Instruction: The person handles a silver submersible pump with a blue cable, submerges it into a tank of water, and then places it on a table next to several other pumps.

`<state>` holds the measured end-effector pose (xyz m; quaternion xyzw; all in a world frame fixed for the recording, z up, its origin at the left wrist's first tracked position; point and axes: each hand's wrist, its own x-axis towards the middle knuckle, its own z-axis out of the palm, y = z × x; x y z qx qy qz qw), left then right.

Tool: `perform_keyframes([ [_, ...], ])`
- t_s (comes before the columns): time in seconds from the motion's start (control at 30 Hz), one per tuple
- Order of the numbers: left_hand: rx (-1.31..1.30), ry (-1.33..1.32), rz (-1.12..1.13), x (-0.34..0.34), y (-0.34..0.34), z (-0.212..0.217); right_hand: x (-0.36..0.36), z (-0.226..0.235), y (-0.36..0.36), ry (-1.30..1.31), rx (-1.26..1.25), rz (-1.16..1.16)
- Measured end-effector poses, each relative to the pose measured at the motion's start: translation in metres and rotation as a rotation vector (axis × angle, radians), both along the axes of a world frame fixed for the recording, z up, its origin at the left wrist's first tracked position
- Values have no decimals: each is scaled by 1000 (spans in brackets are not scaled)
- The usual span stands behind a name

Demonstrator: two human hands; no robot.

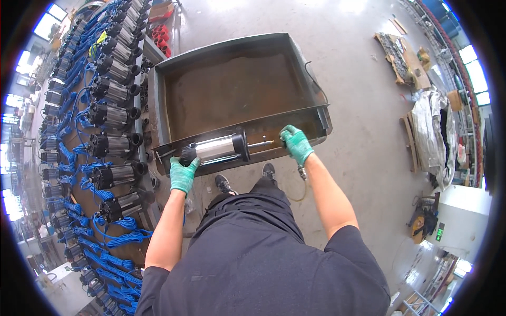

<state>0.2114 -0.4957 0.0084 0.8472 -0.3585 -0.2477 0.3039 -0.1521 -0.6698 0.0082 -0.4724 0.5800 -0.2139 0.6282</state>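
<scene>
A submersible pump with a shiny steel barrel and black ends lies on its side across the near part of the metal tank. My left hand, in a green glove, grips its black left end. From the pump's right end a thin metal fitting with a brass-coloured tip points toward my right hand. That gloved hand is closed round a hose-fed hand tool, mostly hidden by the fingers. Below the palm, its metal hose coupling sticks out. A small gap separates the fitting's tip from my right fingers.
The tank holds brownish water, with a crossbar over its near side. Rows of similar pumps with coiled blue cables stand on the left. A thin hose hangs near my right leg. Wrapped goods lie at the right.
</scene>
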Motion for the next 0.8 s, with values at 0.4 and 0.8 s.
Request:
perform_keyframes([
  [0.4, 26, -26, -32, 2, 0, 3, 23, -2, 13, -271, 293, -170],
  [0.8, 115, -104, -31, 0, -6, 16, 34, -8, 11, -167, 238, -181],
])
